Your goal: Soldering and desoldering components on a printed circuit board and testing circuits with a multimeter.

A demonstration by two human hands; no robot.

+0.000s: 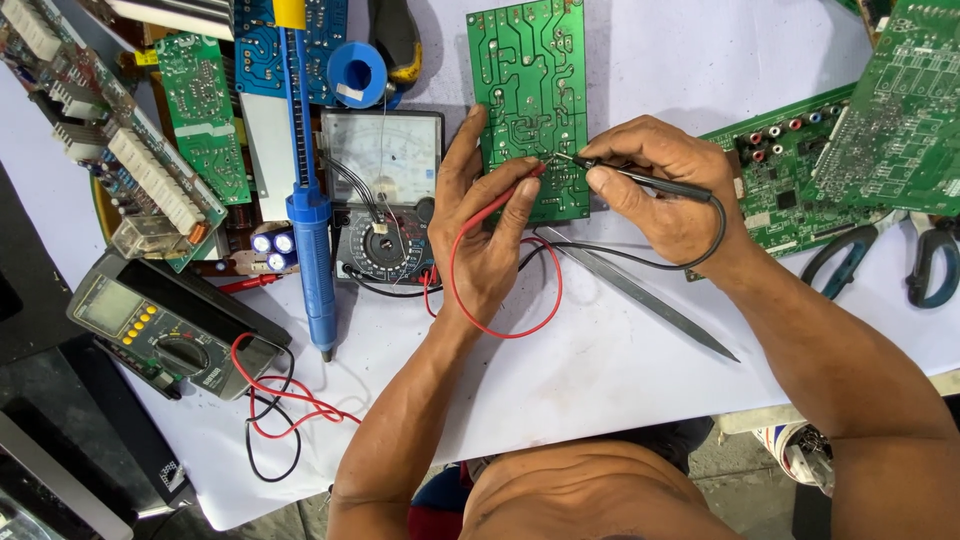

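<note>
A green circuit board (529,70) lies solder side up on the white table top. My left hand (480,230) rests at its lower left edge and pinches a red test probe (515,190), whose tip touches the board. My right hand (665,185) grips a black test probe (640,178), tip on the board just right of the red one. Red and black leads (505,330) loop back to an analogue meter (385,195) left of my left hand.
Long metal tweezers (640,292) lie below my right hand. A blue desoldering pump (312,230) and a digital multimeter (165,330) sit at left. More circuit boards (880,130) and pliers (935,265) are at right. A solder reel (357,75) is at top.
</note>
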